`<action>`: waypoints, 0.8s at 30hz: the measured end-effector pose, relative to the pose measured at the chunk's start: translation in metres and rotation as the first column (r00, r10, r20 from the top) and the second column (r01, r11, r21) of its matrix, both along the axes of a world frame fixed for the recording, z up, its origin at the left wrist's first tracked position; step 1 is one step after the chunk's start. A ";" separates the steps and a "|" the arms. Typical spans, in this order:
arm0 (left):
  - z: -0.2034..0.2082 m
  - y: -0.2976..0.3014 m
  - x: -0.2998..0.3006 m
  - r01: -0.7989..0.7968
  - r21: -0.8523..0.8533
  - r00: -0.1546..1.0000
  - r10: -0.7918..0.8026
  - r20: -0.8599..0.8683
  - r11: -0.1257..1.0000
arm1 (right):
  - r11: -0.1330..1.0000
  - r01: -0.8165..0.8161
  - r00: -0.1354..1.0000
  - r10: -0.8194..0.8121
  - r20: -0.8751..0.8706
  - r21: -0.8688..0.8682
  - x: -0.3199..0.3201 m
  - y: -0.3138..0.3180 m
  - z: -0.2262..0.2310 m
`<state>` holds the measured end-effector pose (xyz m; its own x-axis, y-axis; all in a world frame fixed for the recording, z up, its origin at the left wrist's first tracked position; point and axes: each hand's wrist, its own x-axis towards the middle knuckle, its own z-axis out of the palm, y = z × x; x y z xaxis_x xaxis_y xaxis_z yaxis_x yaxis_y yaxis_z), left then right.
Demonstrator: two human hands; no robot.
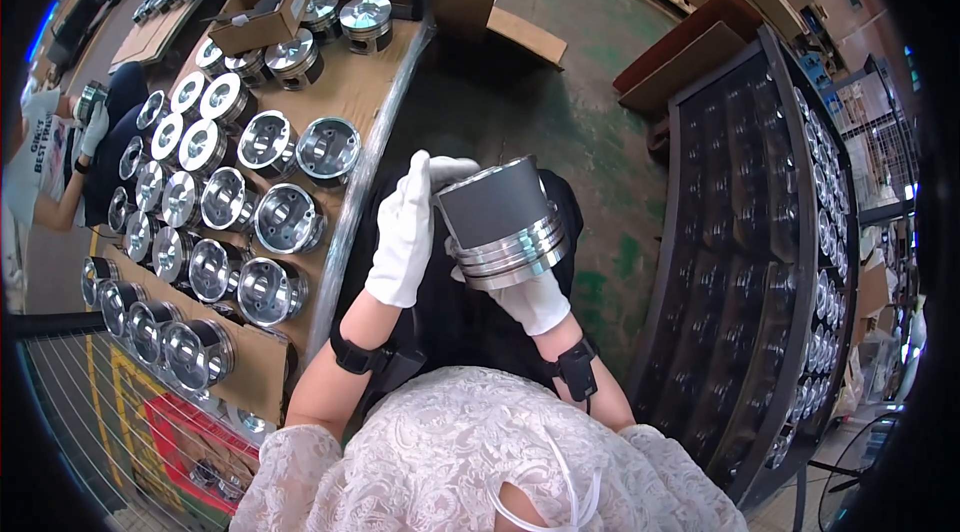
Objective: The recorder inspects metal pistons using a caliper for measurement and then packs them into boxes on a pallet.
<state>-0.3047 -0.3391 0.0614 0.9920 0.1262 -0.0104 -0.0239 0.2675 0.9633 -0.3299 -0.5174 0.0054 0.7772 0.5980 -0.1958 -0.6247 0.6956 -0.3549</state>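
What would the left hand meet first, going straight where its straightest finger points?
Likely the cardboard panel by the far corner of the table; the left hand faces it across a dark gap, but depth is unclear and it might pass above.

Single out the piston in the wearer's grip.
The grey-sided piston, centre, in the right hand; the co-worker's piston is far left, other pistons rest on the table.

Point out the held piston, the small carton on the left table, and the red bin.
Piston [497, 208]: head view, on its dark side wall.
Carton [258, 36]: head view, on its near wall.
Red bin [178, 420]: head view, on its red inside.
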 end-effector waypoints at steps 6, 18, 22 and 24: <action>-0.019 0.009 -0.030 0.092 -0.392 0.975 -0.163 -0.150 0.915 | 0.872 0.342 0.923 -0.242 0.300 -0.349 0.021 -0.027 0.008; -0.036 -0.010 -0.037 0.084 -0.663 0.949 -0.264 -0.175 0.743 | 0.247 0.719 0.617 0.202 0.761 -0.649 0.009 -0.006 0.049; -0.078 -0.002 -0.030 0.002 -0.817 0.932 -0.296 -0.207 0.577 | 0.176 0.835 0.419 0.412 0.810 -0.521 0.007 -0.002 0.064; -0.082 -0.002 -0.026 0.054 -0.865 0.934 -0.333 -0.133 0.499 | 0.177 0.850 0.360 0.493 0.792 -0.497 0.004 0.000 0.070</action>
